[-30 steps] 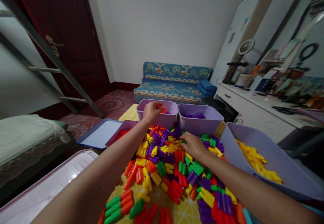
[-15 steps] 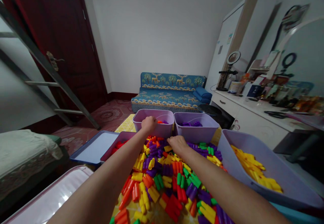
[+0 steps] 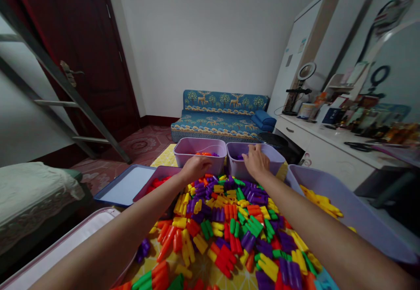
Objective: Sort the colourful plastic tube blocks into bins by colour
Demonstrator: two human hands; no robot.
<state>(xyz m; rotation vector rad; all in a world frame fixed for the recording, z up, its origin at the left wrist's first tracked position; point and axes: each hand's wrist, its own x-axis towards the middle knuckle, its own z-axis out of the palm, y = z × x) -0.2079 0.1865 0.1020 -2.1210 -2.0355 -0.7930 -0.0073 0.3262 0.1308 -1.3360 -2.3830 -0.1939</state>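
A heap of coloured plastic blocks [image 3: 216, 224] in red, orange, yellow, green and purple covers a yellow mat in front of me. My left hand [image 3: 196, 167] rests at the far edge of the heap, just before a lilac bin [image 3: 197, 144] holding orange blocks. Its fingers curl down onto the blocks, and what they hold is hidden. My right hand [image 3: 256, 161] reaches over the near rim of a second lilac bin [image 3: 276, 155] holding purple blocks. Those fingers are stretched forward.
A large lilac bin [image 3: 354, 220] with yellow blocks [image 3: 321, 203] stands at the right. A tray with red blocks [image 3: 156, 179] and a blue lid [image 3: 120, 186] lie at the left, with a pale lid [image 3: 62, 248] nearer me. Beyond are a blue sofa [image 3: 223, 113], a ladder [image 3: 65, 91], a bed [image 3: 29, 189] and a white dresser [image 3: 324, 143].
My left hand has come back from the orange bin to the edge of the heap. My right hand has moved from the heap up over the purple bin.
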